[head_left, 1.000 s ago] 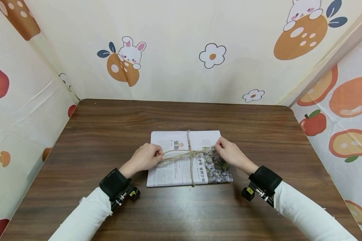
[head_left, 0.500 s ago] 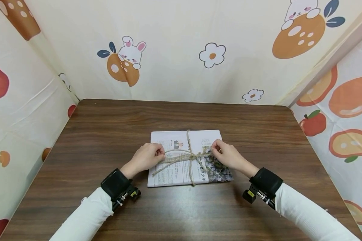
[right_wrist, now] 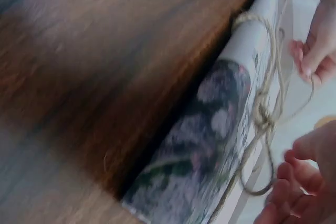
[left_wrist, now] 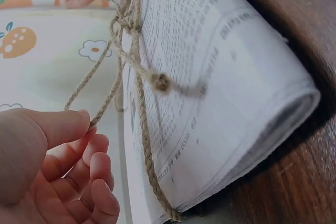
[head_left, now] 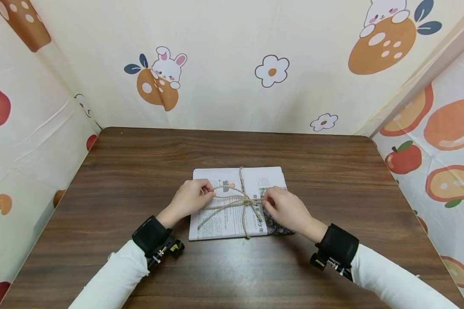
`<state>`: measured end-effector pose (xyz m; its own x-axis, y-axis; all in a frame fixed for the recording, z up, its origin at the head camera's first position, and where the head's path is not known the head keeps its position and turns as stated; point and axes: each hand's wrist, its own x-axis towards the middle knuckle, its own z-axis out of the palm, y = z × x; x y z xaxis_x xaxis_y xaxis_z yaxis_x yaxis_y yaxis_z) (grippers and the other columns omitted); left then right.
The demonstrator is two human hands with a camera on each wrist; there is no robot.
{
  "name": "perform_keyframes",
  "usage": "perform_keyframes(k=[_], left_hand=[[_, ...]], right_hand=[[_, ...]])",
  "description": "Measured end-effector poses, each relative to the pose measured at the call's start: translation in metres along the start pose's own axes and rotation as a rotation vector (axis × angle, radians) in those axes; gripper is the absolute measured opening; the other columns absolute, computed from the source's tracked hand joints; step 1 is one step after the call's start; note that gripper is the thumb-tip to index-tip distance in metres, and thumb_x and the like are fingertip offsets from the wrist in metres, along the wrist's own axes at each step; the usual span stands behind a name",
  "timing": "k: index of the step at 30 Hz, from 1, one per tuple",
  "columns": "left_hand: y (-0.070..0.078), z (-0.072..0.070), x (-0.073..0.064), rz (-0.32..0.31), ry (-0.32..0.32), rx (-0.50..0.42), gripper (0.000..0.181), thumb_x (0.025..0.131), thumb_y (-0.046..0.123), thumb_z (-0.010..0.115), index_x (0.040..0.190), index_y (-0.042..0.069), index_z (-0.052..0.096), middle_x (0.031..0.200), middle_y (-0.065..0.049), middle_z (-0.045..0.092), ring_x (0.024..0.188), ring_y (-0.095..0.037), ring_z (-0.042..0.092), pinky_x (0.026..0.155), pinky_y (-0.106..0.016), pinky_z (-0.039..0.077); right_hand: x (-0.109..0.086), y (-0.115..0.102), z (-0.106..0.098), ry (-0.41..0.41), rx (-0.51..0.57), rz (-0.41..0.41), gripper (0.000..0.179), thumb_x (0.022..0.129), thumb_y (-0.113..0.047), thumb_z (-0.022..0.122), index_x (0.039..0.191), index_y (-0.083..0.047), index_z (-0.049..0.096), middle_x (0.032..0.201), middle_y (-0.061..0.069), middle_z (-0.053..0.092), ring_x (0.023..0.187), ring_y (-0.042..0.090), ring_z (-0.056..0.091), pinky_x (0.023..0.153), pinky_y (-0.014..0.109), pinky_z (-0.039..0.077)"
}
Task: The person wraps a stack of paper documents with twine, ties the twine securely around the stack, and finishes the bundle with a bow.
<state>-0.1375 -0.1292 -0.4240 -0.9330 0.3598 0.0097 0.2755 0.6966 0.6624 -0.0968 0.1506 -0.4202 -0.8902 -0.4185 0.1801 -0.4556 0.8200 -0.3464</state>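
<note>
A folded newspaper bundle (head_left: 216,223), bound crosswise with twine (head_left: 244,221), lies on the table. The twine's knot (head_left: 246,201) sits near the middle of the top, with loops and loose ends around it. My left hand (head_left: 191,198) is over the bundle's left part; its thumb and forefinger pinch a strand of twine (left_wrist: 108,100) that runs to the knot. Close to the knot's right side is my right hand (head_left: 288,210), fingers loosely bent beside a small twine loop (right_wrist: 257,190). That loop appears free of the fingers in the right wrist view.
The wooden table (head_left: 147,159) extends around the bundle on all sides. Printed cloth walls (head_left: 224,103) rise behind it and at both sides. Each wrist wears a black band with a small camera (head_left: 175,246).
My right hand has moved left and slightly down, toward the knot, from the twine loop it pinched. My left hand has risen slightly, still pinching twine, and a loose end now lies across the paper.
</note>
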Motion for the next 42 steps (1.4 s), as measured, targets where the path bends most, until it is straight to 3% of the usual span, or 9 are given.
perform_keyframes(k=[7,13,26,34,42], left_hand=[[0.003,0.002,0.001,-0.001,0.005,-0.017,0.007,0.083,0.017,0.064,0.076,0.014,0.063,0.063,0.003,0.055,0.053,-0.010,0.047,0.053,-0.026,0.037],[0.006,0.003,0.001,0.011,0.008,-0.014,0.007,0.083,0.016,0.064,0.076,0.014,0.063,0.063,0.003,0.056,0.052,-0.010,0.046,0.053,-0.025,0.037],[0.011,0.008,0.008,0.019,0.002,-0.004,0.006,0.083,0.017,0.064,0.078,0.015,0.063,0.065,0.005,0.057,0.053,-0.009,0.047,0.054,-0.025,0.037],[0.015,0.013,0.014,0.013,-0.022,0.025,0.004,0.084,0.019,0.064,0.080,0.017,0.062,0.069,0.006,0.058,0.055,-0.009,0.047,0.055,-0.025,0.037],[0.028,0.014,0.019,0.079,-0.074,0.026,0.013,0.084,0.017,0.064,0.095,0.010,0.067,0.079,0.005,0.062,0.060,-0.007,0.051,0.057,-0.025,0.040]], right_hand=[[-0.004,-0.008,0.011,-0.058,-0.097,-0.095,0.012,0.082,-0.020,0.065,0.074,-0.017,0.057,0.067,-0.008,0.049,0.056,0.004,0.043,0.048,0.018,0.034],[-0.006,-0.010,0.014,-0.103,-0.119,-0.117,0.023,0.079,-0.020,0.067,0.067,-0.017,0.048,0.063,-0.009,0.042,0.054,0.004,0.037,0.046,0.019,0.030],[-0.015,-0.013,-0.002,-0.298,-0.060,-0.162,0.016,0.082,-0.011,0.062,0.072,-0.016,0.050,0.064,-0.008,0.047,0.053,0.003,0.040,0.046,0.019,0.033],[-0.021,-0.016,-0.009,-0.369,-0.058,-0.208,0.016,0.079,-0.013,0.062,0.071,-0.018,0.049,0.064,-0.011,0.046,0.055,0.001,0.040,0.046,0.019,0.032],[-0.031,-0.019,-0.014,-0.489,-0.045,-0.254,0.021,0.081,-0.013,0.063,0.070,-0.019,0.046,0.061,-0.013,0.039,0.052,0.001,0.035,0.046,0.018,0.030]])
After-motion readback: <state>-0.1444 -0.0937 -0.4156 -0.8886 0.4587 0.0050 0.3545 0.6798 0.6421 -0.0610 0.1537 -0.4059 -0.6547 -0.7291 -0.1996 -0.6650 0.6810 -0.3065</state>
